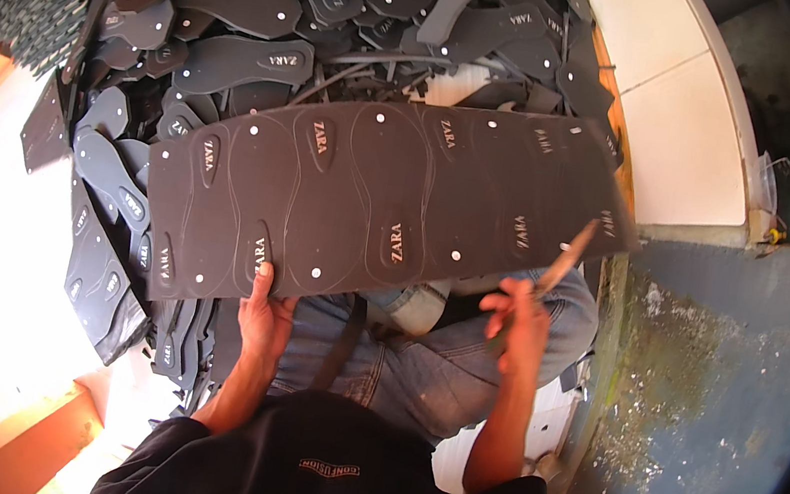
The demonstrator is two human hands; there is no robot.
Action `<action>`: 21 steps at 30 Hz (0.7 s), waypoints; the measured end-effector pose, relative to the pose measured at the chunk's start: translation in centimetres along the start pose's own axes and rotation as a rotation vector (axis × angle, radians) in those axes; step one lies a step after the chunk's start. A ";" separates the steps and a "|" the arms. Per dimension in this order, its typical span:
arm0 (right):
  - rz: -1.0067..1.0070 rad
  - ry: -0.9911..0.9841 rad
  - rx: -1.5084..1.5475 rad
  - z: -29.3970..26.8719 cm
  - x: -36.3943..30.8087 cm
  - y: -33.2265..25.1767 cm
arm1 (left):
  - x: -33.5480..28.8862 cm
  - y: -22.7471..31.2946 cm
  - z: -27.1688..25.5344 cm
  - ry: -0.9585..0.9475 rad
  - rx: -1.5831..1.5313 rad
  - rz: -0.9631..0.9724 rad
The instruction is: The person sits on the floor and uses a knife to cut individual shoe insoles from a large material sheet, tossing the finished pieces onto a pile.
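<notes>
A large dark foam sheet [351, 200] lies tilted across my lap, with outlines of several shoe soles, pale lettering and small white dots. My left hand [264, 315] grips its near edge toward the left, thumb on top and the other fingers hidden beneath. In my right hand [517, 325] is a knife [567, 259], its narrow pointed blade angled up and to the right. The blade's tip overlaps the sheet's right end in view; I cannot tell whether it touches. A bit of green shows at the palm, perhaps the handle.
Beyond the sheet, a big heap of cut dark soles [238, 68] and scraps spreads. More soles [98, 276] lie at left. Upper right runs a pale tiled ledge [693, 137], above a worn blue-grey floor [708, 392]. My jeans-clad legs [418, 372] are folded under the sheet.
</notes>
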State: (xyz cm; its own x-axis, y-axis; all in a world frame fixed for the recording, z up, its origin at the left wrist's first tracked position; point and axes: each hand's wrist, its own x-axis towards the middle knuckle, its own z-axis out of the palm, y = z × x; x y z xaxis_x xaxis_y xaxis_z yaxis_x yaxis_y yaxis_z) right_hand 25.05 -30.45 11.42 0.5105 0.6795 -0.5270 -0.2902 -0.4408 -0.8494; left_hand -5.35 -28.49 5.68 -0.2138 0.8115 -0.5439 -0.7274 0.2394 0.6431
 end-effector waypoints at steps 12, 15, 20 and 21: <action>-0.079 -0.218 -0.412 2.1 -6.2 6.7 | -1.6 -7.9 7.5 -0.298 0.421 -0.342; -0.095 -0.194 -0.535 2.1 -6.8 6.8 | -1.4 -9.0 10.3 -0.157 0.430 -0.238; -0.119 -0.187 -0.587 2.4 -6.7 6.9 | -2.0 -7.8 11.7 -0.125 0.432 -0.289; -0.129 -0.190 -0.583 2.3 -6.7 7.1 | -2.2 -7.7 12.0 -0.115 0.435 -0.288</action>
State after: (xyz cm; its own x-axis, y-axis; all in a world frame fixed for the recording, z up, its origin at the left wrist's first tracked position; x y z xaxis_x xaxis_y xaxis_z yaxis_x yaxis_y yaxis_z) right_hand 17.71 -36.81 8.87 0.3435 0.8175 -0.4623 0.2810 -0.5591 -0.7800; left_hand 8.56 -25.71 8.36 0.0450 0.7275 -0.6847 -0.4032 0.6403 0.6538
